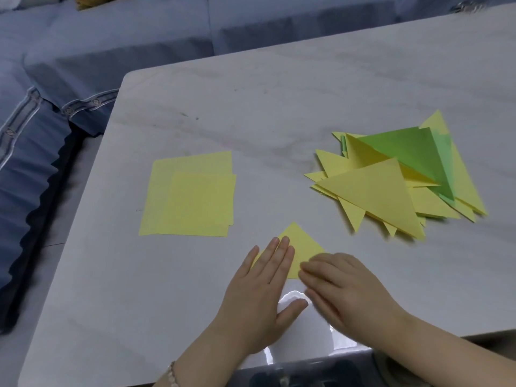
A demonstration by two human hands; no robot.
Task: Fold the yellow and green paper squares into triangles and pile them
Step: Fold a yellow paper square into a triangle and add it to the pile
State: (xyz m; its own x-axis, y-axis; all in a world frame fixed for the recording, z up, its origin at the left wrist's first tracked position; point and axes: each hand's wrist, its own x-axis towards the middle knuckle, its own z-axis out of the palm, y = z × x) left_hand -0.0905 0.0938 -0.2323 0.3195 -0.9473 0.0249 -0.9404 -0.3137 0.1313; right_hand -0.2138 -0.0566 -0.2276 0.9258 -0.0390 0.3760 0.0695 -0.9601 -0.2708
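A blue sofa [111,37] runs along the far and left sides, with a band of patterned trim on its left cushion. In front of it stands a pale, grey-veined table [251,93] with a rounded corner. Its glossy top catches a glare near the front edge.

On the right of the table lies the pile [391,185], a loose fan of folded triangles. Most are yellow, and a green triangle [413,149] shows near the top. Well apart on the left, the squares [192,196] lie flat in a small, uneven yellow stack.

Between these, near the front edge, lies a yellow triangle [300,244], its point aimed away from the person. The left hand [257,300] lies flat on its left part, fingers straight and close together, thumb spread out on the table. The right hand [343,291], slightly blurred, rests its flat fingers on the right part. Neither hand grips anything. A beaded bracelet [173,375] circles the left wrist.
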